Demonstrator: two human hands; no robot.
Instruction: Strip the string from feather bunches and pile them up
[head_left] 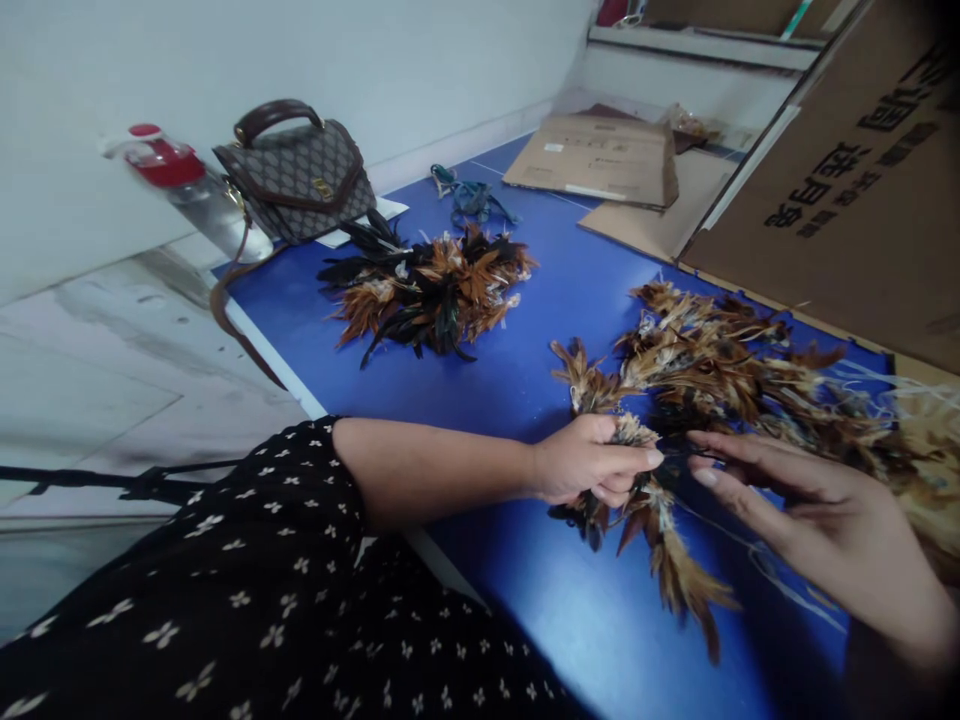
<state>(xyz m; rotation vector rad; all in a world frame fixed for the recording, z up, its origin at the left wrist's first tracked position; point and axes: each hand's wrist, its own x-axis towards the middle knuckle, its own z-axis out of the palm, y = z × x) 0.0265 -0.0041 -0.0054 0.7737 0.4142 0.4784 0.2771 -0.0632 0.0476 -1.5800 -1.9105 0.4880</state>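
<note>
My left hand is closed around a bunch of brown and black feathers, whose tips fan out below the fist and above it. Pale, fluffy quill ends stick out at the top, beside the thumb. Just to the right is my right hand, thumb and forefinger brought close together in a pinch. A thin dark strand seems to lie between those fingertips, too small to name. Behind both hands spreads a large heap of brown feathers, and a thin white string trails below the right hand.
On the blue table, a second pile of orange-brown and black feathers lies farther back. Beyond it are a teal tangle of cord, a brown handbag and a red-capped water bottle. Flattened cardboard and a cardboard box stand right.
</note>
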